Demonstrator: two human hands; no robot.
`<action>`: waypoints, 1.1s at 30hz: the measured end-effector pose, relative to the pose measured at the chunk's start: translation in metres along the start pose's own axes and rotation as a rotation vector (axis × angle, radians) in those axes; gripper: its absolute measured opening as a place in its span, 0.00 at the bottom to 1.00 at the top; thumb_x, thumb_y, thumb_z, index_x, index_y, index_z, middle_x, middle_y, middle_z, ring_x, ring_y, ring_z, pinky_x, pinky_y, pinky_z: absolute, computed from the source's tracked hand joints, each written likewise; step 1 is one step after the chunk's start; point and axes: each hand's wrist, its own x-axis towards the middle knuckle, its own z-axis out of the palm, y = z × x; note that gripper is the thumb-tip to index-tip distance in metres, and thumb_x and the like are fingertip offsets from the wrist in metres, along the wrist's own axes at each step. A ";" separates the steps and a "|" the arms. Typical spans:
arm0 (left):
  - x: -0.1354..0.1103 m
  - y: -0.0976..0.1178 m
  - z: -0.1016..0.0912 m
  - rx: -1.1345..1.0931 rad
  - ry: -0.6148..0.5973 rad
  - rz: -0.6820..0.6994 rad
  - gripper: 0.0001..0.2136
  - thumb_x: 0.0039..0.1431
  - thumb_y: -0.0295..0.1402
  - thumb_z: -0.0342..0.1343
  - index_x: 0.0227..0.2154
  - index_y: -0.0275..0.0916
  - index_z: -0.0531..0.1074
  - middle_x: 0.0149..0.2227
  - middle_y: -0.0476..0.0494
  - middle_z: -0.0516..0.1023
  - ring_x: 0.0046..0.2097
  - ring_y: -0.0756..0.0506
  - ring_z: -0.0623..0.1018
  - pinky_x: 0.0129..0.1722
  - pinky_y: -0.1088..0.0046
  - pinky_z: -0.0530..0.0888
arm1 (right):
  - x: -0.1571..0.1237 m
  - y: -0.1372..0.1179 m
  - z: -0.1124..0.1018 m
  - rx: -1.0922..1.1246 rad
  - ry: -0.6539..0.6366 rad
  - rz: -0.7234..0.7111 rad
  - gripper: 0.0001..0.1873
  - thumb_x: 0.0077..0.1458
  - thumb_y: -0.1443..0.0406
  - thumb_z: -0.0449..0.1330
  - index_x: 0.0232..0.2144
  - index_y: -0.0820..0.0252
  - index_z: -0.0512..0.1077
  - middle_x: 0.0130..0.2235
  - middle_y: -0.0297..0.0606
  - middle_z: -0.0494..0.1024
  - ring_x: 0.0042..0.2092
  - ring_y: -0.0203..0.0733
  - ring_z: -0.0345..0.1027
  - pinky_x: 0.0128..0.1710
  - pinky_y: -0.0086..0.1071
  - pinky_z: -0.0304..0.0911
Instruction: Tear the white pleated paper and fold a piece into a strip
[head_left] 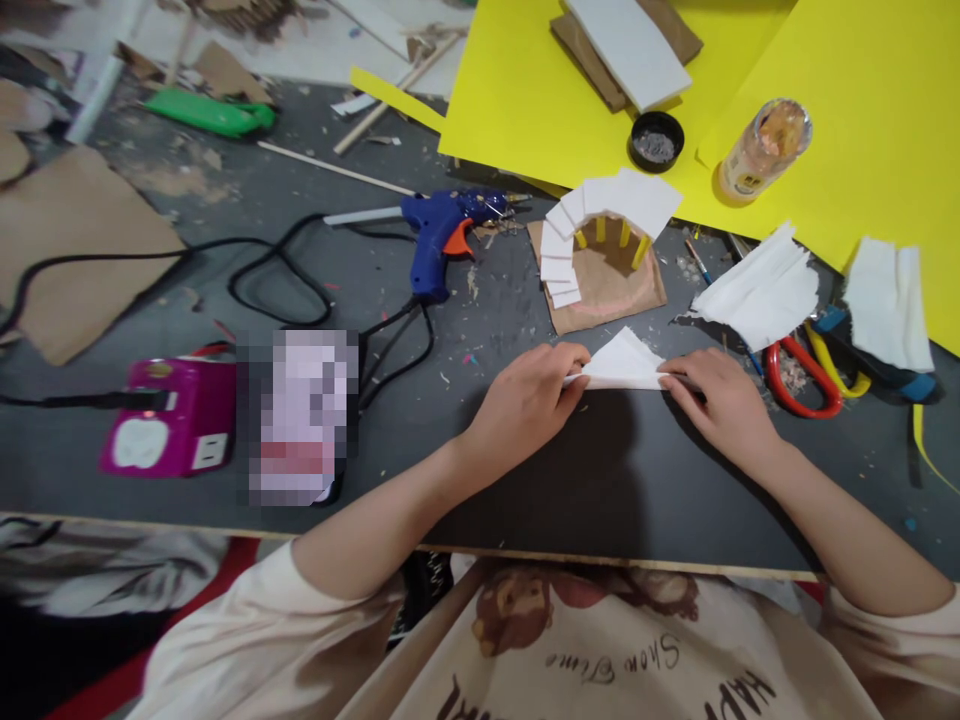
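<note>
Both of my hands pinch the folded edge of a white tissue [624, 362], whose pointed upper part lies flat on the dark table. My left hand [525, 397] is closed on the edge's left end. At the right end, my right hand [716, 405] grips with thumb and fingers. Just beyond stands a small curved model staircase [574, 215] of white steps and yellow posts on a cardboard base [607, 290]. Two pleated white tissues lie to the right, one [761, 285] near my right hand and another [889, 305] farther out.
A blue glue gun [431, 240] with a looping black cord lies left of the model. Nearer the left are a magenta power socket [176, 420] and a blurred-out phone [304, 415]. Red-handled scissors [802, 400], an open jar [765, 150], its black lid [656, 142] and yellow sheets [862, 130] sit rightward.
</note>
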 end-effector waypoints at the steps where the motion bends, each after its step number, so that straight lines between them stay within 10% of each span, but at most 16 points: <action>1: 0.000 0.000 0.000 0.020 0.005 0.009 0.06 0.64 0.31 0.46 0.36 0.39 0.67 0.32 0.46 0.75 0.34 0.46 0.74 0.35 0.71 0.69 | 0.000 -0.001 0.001 -0.011 0.005 0.011 0.08 0.63 0.64 0.51 0.35 0.59 0.69 0.31 0.39 0.76 0.34 0.43 0.65 0.36 0.36 0.59; 9: 0.000 -0.002 -0.001 0.216 0.082 0.101 0.05 0.63 0.30 0.47 0.35 0.39 0.68 0.30 0.46 0.74 0.32 0.45 0.71 0.32 0.69 0.65 | -0.002 0.004 0.001 -0.054 0.061 0.066 0.07 0.61 0.65 0.52 0.40 0.57 0.68 0.38 0.43 0.75 0.40 0.48 0.66 0.41 0.41 0.61; 18: -0.001 -0.002 -0.006 0.337 0.094 0.159 0.08 0.58 0.23 0.48 0.36 0.38 0.71 0.35 0.42 0.76 0.36 0.43 0.73 0.35 0.67 0.66 | -0.004 0.009 -0.007 -0.136 -0.114 -0.263 0.25 0.58 0.77 0.49 0.54 0.52 0.66 0.56 0.41 0.70 0.56 0.46 0.60 0.53 0.42 0.59; 23: -0.004 -0.002 -0.002 0.265 0.100 0.446 0.15 0.63 0.22 0.41 0.46 0.38 0.69 0.44 0.41 0.77 0.46 0.44 0.75 0.42 0.67 0.67 | -0.005 0.007 -0.005 -0.145 -0.108 -0.290 0.23 0.59 0.75 0.48 0.54 0.56 0.67 0.51 0.43 0.75 0.53 0.45 0.65 0.49 0.41 0.61; 33: -0.003 0.000 0.002 0.215 0.084 0.378 0.10 0.62 0.30 0.50 0.46 0.36 0.69 0.43 0.40 0.78 0.43 0.42 0.76 0.42 0.66 0.69 | -0.001 0.010 -0.001 -0.067 0.027 -0.189 0.14 0.60 0.68 0.54 0.48 0.58 0.71 0.41 0.43 0.77 0.43 0.44 0.69 0.43 0.39 0.63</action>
